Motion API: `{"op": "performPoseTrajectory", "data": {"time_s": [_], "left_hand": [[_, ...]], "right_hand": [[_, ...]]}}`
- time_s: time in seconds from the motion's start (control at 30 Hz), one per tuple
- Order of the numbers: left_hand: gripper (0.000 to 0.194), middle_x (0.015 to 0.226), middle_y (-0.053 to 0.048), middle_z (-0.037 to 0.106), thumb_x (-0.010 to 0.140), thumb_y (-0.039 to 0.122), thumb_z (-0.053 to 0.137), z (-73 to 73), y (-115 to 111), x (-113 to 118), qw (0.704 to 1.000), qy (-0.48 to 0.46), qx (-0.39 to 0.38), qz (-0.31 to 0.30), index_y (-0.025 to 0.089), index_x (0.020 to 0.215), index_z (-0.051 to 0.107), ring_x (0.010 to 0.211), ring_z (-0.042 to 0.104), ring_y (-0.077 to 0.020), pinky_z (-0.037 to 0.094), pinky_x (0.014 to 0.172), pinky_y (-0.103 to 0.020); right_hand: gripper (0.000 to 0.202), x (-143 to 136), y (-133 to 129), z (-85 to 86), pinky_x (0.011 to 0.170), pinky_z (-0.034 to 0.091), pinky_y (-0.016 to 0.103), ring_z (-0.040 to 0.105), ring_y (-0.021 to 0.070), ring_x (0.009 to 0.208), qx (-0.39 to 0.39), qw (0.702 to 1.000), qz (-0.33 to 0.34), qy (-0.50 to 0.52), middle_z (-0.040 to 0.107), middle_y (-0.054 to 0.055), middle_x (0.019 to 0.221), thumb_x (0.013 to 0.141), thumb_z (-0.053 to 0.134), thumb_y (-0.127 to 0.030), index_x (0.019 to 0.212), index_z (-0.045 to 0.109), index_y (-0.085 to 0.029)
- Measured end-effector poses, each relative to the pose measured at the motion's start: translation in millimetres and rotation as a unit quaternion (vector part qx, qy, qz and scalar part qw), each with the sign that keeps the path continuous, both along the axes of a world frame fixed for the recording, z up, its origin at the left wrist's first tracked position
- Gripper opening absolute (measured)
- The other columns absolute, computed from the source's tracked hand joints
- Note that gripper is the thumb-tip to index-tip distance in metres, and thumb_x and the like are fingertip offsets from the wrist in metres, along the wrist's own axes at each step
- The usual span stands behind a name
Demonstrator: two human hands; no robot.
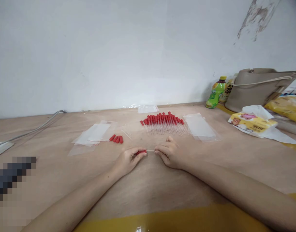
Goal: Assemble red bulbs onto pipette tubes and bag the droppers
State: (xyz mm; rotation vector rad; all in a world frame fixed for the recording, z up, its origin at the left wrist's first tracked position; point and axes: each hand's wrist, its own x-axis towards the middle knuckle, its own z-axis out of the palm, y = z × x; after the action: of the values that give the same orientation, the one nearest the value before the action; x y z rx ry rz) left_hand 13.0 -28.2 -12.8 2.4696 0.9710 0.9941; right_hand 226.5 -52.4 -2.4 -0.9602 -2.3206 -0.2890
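My left hand pinches a red rubber bulb at the middle of the table. A thin clear glass tube runs sideways from the bulb to my right hand, whose fingers are closed on its other end. Beyond my hands lies a row of droppers with red bulbs pointing to the wall and clear tubes toward me. Several loose red bulbs lie beyond my left hand, with a few thin clear tubes beside them.
Clear plastic bags lie at left, right and back. A green bottle, a grey-beige bag and a yellow tissue pack stand or lie at right. A grey cable crosses the left side.
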Motion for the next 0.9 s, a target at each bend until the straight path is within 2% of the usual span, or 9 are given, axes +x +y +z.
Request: {"op": "performPoseTrajectory", "data": {"time_s": [0.2,0.43,0.57,0.7,0.8,0.9], "left_hand": [[0.019,0.081,-0.003,0.067,0.082,0.030,0.051,2.7,-3.8,-0.5,0.999,0.024,0.005,-0.024,0.018,0.090,0.063,0.068,0.061,-0.0131,0.048,0.062,-0.023],[0.017,0.079,-0.003,0.067,0.082,0.028,0.052,2.4,-1.0,-1.2,0.998,0.030,0.041,-0.039,0.017,0.089,0.063,0.067,0.060,-0.0127,0.048,0.062,-0.023],[0.017,0.080,-0.003,0.067,0.084,0.028,0.050,2.4,3.2,-1.0,0.996,0.046,0.065,-0.050,0.018,0.091,0.062,0.067,0.060,-0.0129,0.048,0.062,-0.024],[0.018,0.086,-0.005,0.065,0.084,0.026,0.049,0.8,8.9,-3.6,0.995,0.034,0.089,-0.039,0.018,0.096,0.059,0.075,0.060,-0.0147,0.049,0.069,-0.026],[0.027,0.094,-0.007,0.063,0.082,0.027,0.052,0.3,12.6,-8.2,0.996,0.035,0.085,0.004,0.017,0.106,0.055,0.082,0.060,-0.0172,0.049,0.073,-0.030],[0.026,0.099,-0.007,0.063,0.083,0.027,0.050,0.7,14.4,-10.9,0.996,0.066,0.063,0.000,0.018,0.107,0.056,0.086,0.060,-0.0182,0.050,0.076,-0.032]], "right_hand": [[0.023,-4.0,2.4,-6.4,0.063,0.023,0.030,0.042,0.0092,0.051,-0.011,1.000,0.019,0.000,0.061,0.000,0.062,0.085,0.038,-0.019,0.079,0.060,-0.016],[0.025,-9.5,1.1,-4.6,0.063,0.024,0.029,0.043,0.0088,0.051,-0.088,0.996,0.005,0.004,0.061,-0.001,0.062,0.086,0.039,-0.019,0.068,0.055,-0.017],[0.024,-10.4,-1.1,7.2,0.066,0.027,0.028,0.046,0.0095,0.054,-0.114,0.993,-0.004,-0.026,0.062,-0.001,0.063,0.086,0.041,-0.021,0.068,0.057,-0.018],[0.019,-4.3,-2.4,22.4,0.068,0.031,0.029,0.053,0.0152,0.071,-0.108,0.992,-0.024,-0.068,0.063,0.003,0.069,0.081,0.049,-0.025,0.069,0.062,-0.019],[0.020,7.3,6.3,28.5,0.060,0.034,0.025,0.053,0.0134,0.065,-0.160,0.985,-0.060,-0.027,0.063,0.004,0.070,0.079,0.048,-0.020,0.066,0.063,-0.017],[0.024,17.8,27.1,32.7,0.051,0.032,0.022,0.050,0.0106,0.054,-0.213,0.968,-0.122,0.052,0.061,0.001,0.060,0.078,0.046,-0.020,0.061,0.061,-0.017]]}}
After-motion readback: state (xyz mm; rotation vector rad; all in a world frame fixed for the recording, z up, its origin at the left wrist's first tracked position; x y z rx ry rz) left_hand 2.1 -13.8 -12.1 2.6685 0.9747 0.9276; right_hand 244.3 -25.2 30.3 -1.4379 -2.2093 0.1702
